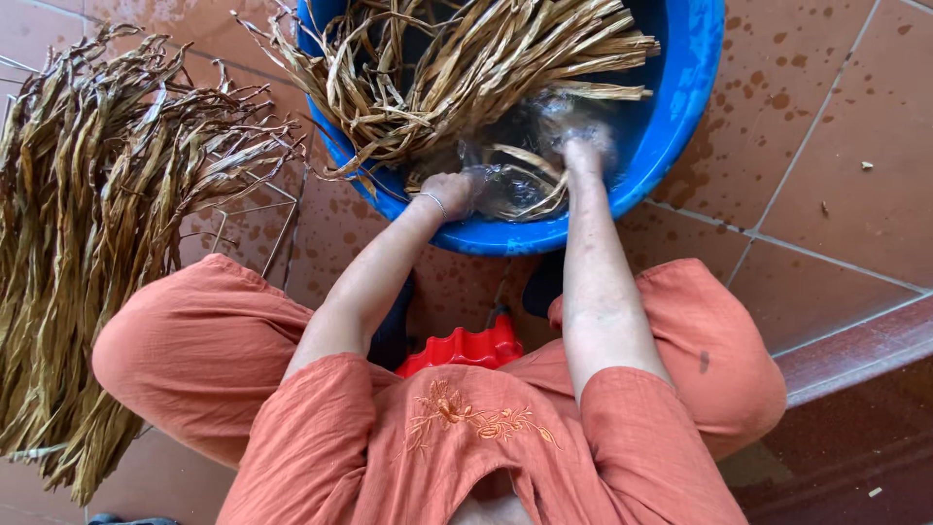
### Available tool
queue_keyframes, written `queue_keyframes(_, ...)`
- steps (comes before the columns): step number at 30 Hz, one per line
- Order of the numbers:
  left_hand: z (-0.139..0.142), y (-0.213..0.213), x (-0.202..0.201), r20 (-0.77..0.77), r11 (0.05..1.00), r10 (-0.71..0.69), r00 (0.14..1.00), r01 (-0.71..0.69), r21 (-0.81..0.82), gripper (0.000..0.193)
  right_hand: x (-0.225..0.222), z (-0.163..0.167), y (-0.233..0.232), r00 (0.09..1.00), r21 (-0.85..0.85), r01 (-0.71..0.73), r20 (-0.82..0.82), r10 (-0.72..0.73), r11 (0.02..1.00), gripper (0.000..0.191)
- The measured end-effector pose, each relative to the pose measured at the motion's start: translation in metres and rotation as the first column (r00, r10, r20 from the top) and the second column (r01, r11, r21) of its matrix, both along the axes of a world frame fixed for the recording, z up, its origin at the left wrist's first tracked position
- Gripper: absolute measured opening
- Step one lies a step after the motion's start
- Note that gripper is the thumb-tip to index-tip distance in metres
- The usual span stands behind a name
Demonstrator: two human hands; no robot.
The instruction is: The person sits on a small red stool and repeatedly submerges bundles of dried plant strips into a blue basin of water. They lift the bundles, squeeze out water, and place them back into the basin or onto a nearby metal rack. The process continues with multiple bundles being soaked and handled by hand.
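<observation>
A blue plastic basin (pixel 671 126) of water stands on the tiled floor ahead of me. Long dried brown leaf strips (pixel 486 58) lie across it, fanning out over its left rim. My left hand (pixel 452 192) is at the near rim, closed around the ends of some strips. My right hand (pixel 583 146) is dipped in the water, blurred by splashing, gripping wet strips too. A thin bangle sits on my left wrist.
A large pile of the same dried strips (pixel 87 243) lies on a wire rack (pixel 262 214) at my left. A red plastic stool (pixel 466 345) shows between my knees. The terracotta floor tiles (pixel 826 117) are wet-spotted; a dark raised step (pixel 855 389) runs at right.
</observation>
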State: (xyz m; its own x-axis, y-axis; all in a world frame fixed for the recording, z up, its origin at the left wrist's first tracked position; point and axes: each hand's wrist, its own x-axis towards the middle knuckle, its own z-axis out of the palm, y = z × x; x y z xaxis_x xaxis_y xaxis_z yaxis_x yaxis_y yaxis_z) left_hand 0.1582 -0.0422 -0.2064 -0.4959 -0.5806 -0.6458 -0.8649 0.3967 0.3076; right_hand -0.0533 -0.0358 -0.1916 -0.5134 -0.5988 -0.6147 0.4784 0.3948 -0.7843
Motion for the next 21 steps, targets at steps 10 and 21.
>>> queue_keyframes(10, 0.003, -0.02, 0.013, -0.008, 0.971, -0.014, 1.0, 0.012, -0.237, 0.024, -0.014, 0.004, 0.007, 0.995, 0.07, -0.02, -0.096, 0.026, 0.997, 0.026)
queue_keyframes(21, 0.068, -0.013, 0.07, -0.218, 0.977, 0.181, 0.959, -0.201, -0.071, 0.051, -0.069, 0.102, 0.001, 0.909, -0.353, 0.194, 0.416, -0.033, 0.915, 0.022)
